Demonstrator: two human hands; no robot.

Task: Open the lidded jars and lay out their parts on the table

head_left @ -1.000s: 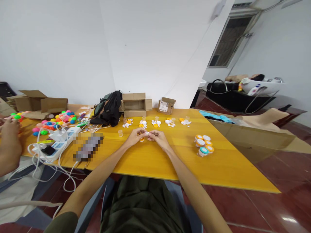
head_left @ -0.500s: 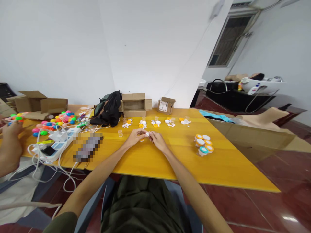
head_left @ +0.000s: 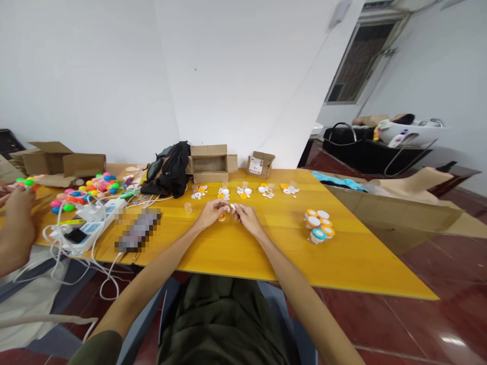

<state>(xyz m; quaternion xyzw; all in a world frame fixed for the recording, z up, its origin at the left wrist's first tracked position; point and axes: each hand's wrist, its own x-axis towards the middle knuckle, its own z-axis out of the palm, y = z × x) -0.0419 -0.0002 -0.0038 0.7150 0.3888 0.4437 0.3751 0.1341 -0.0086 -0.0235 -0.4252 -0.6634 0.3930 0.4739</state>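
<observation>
The room has white walls and a shiny red tile floor. A yellow-brown wooden table fills the middle. At its back, near the wall, sits an open cardboard box. To the right of that box is a smaller box with a white label. To its left are a dark bag and, farther left, bright toy balls with another person's hand beyond. A white power strip lies left of the box and nearer. Far to its right, past the table, is a white wash basin.

Little piles of white and orange parts lie just in front of the box and off to its right. Jars with lids stand well to its right and nearer.

Both hands are in front of the box. The left hand pinches a small white piece. The right hand pinches another white piece, just beside it. They are too small to tell their shape. An orange and white part is below the left fingers.
</observation>
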